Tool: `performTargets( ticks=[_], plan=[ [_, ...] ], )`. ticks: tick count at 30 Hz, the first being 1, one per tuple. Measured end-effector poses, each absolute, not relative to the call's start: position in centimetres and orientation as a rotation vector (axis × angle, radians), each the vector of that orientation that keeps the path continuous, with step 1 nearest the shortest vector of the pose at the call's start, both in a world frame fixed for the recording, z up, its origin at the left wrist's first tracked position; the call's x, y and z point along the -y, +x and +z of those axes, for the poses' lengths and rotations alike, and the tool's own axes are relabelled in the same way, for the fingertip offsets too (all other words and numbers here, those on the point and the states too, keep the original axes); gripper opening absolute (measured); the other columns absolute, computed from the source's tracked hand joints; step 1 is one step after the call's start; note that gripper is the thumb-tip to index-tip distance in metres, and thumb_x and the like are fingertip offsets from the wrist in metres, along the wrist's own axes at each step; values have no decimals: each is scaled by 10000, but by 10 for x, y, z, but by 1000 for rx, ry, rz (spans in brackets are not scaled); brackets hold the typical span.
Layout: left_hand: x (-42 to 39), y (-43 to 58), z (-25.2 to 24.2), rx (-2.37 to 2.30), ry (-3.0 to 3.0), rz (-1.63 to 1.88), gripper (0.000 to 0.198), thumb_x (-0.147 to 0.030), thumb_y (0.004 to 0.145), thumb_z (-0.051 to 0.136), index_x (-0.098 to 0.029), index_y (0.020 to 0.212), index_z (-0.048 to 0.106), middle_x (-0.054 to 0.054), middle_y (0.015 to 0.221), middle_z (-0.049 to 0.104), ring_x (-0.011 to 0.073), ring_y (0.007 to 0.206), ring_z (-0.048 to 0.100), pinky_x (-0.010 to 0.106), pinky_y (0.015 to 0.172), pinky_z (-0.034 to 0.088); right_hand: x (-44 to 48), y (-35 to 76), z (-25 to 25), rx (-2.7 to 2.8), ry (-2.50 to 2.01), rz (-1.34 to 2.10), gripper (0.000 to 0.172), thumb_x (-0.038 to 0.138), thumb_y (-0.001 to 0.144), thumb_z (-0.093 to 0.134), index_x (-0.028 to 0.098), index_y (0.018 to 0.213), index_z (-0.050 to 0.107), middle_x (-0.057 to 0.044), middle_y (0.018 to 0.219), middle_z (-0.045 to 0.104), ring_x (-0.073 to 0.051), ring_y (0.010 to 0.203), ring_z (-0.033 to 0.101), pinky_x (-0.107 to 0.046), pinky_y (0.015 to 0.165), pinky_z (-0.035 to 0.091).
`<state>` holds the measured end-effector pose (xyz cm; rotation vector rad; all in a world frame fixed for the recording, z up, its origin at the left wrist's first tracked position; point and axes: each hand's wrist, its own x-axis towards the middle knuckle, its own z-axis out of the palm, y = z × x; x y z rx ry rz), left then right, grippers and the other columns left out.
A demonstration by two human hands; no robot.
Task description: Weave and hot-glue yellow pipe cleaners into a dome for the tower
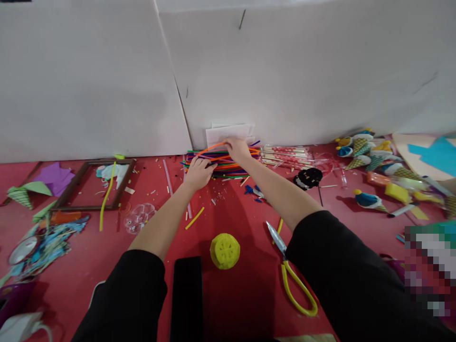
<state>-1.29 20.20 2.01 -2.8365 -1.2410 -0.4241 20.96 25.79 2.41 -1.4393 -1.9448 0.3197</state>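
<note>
Both my arms reach to a pile of colourful thin sticks (228, 168) against the white wall. My left hand (198, 174) lies on the pile's left end, fingers apart. My right hand (238, 151) is above the middle of the pile, its fingers closed on an orange stick (213, 147) that rises over the others. White cards (228, 135) lean on the wall behind. Nearer me on the red table (249, 294) sit a round yellow piece (225, 251), a black phone (187, 299) and yellow-handled scissors (295, 280).
To the left are a brown frame (83, 166), a clear flower-shaped tray (140, 218) and blue strips (53, 244). Packets of sticks (287, 156), a black bundle (308, 178) and small cone figures (368, 199) lie to the right. The wall (285, 71) bounds the back.
</note>
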Motion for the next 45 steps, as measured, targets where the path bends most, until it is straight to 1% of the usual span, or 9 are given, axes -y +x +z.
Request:
performTargets(
  ticks=[6,13,17,21,28,33,35,39,45],
  plan=[
    [-202,-8,21,1331,-2868,-517,422,-201,919,531,-277,1286,725,130,1247,698,330,1232,573,576,1185,333,-275,227,60,1481,-1281,379,276,363,1017,510,176,1086,700,-65,1066,739,-215,1052,681,-421,993,551],
    [-191,-2,39,1557,-2916,-854,499,-243,815,626,-250,1309,698,113,1359,673,361,1349,522,586,1262,208,-286,260,121,1020,-974,715,349,439,1053,401,210,1127,654,-13,921,693,-125,792,701,-337,779,602],
    [-191,14,63,1804,-2902,-1249,422,-271,921,490,-197,1293,674,130,1409,651,325,1398,506,552,1241,297,-259,265,137,1000,-869,949,322,372,1057,369,210,1082,647,43,724,563,-71,530,522,-244,567,496],
    [-181,40,96,1972,-3071,-1660,489,-270,1030,261,-200,1397,575,109,1364,704,237,1243,676,465,1070,532,-219,248,135,1155,-758,1122,279,457,999,497,230,1034,656,72,643,429,-82,465,324,-259,477,377],
    [-144,61,142,2178,-3321,-2276,328,-323,1068,412,-169,1126,696,101,1182,780,212,1156,727,413,1088,553,-176,214,135,1208,-750,1372,236,399,992,480,223,936,626,86,573,375,-90,436,266,-257,453,340],
    [-145,58,140,2574,-3034,-2299,130,-67,960,581,-118,947,700,90,964,777,161,952,749,350,1019,573,-167,203,133,1252,-918,1446,138,280,948,571,201,837,589,87,515,450,-79,394,360,-230,425,368],
    [-151,51,136,2699,-2847,-2287,94,-121,950,647,-107,1028,699,104,1056,754,177,992,730,355,998,577,-168,207,131,1262,-984,1434,115,224,950,587,190,841,604,80,497,486,-81,408,420,-210,429,379],
    [-164,29,128,2893,-2464,-2229,384,-368,984,653,-164,1306,609,115,1314,642,250,1126,668,466,946,595,-175,227,125,1256,-1136,1391,164,102,942,605,158,791,632,69,429,500,-62,360,394,-181,367,290],
    [-169,17,123,2929,-2423,-2180,375,-410,993,632,-149,1261,634,125,1267,667,251,1106,677,451,928,597,-172,237,123,1251,-1175,1463,181,102,957,612,165,788,628,58,464,563,-59,351,439,-169,370,344]
  ],
)
